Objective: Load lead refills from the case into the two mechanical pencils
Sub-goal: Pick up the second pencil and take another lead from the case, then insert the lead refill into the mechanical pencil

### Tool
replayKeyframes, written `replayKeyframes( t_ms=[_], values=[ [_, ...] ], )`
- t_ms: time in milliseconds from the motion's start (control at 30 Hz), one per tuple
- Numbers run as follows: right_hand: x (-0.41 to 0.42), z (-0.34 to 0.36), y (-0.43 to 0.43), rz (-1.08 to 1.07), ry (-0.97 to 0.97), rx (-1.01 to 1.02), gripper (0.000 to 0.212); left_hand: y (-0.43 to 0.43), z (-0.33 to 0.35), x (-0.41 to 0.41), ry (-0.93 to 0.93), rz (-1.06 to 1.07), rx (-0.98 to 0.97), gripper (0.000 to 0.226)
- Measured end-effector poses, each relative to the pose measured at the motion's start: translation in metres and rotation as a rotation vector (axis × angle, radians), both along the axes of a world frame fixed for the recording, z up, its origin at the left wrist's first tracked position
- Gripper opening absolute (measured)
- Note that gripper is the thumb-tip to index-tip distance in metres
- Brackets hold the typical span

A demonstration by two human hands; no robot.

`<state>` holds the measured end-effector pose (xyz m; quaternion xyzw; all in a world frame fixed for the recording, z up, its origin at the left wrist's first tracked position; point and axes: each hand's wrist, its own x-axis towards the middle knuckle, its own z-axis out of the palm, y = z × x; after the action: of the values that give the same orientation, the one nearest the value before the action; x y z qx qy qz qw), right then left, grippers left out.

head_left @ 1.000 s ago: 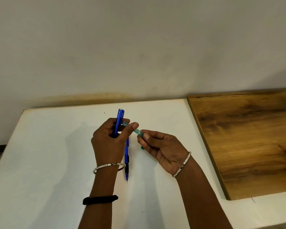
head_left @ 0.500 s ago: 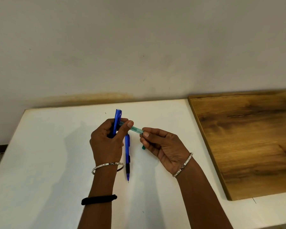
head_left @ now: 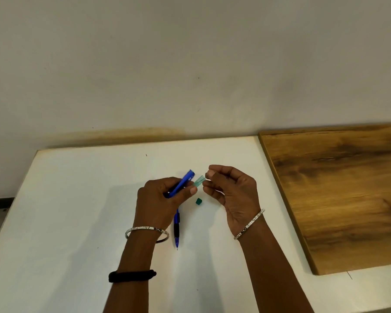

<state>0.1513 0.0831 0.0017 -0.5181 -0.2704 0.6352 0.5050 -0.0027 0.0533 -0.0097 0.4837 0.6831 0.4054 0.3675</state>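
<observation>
Step in hand: drawing a lead out of the case. The left grip [head_left: 158,199] is clenched round one blue pencil [head_left: 182,183], held tilted above the tabletop [head_left: 77,211], and also pinches the translucent green lead case [head_left: 198,182] at the thumb tip. The right grip [head_left: 233,193] pinches at the case's open mouth; a thin dark line there may be a lead, too fine to confirm. The green cap [head_left: 198,201] lies on the tabletop just below; the second pencil [head_left: 176,227] lies partly under the left hand. Next move, as judged: free one lead and feed it squarely into the held pencil's top end, gently.
</observation>
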Motion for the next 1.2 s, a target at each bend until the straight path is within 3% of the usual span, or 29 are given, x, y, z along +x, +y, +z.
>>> replayKeyframes(
  t_ms=[400,1200],
  values=[
    [0.009,-0.005,0.005,-0.164,-0.252,0.074,0.012,-0.004,-0.011,-0.011,0.158,0.089,-0.163,0.019],
    [0.005,-0.008,0.005,-0.103,-0.313,0.047,0.012,-0.004,-0.006,0.009,0.334,0.086,-0.316,0.036]
  ],
)
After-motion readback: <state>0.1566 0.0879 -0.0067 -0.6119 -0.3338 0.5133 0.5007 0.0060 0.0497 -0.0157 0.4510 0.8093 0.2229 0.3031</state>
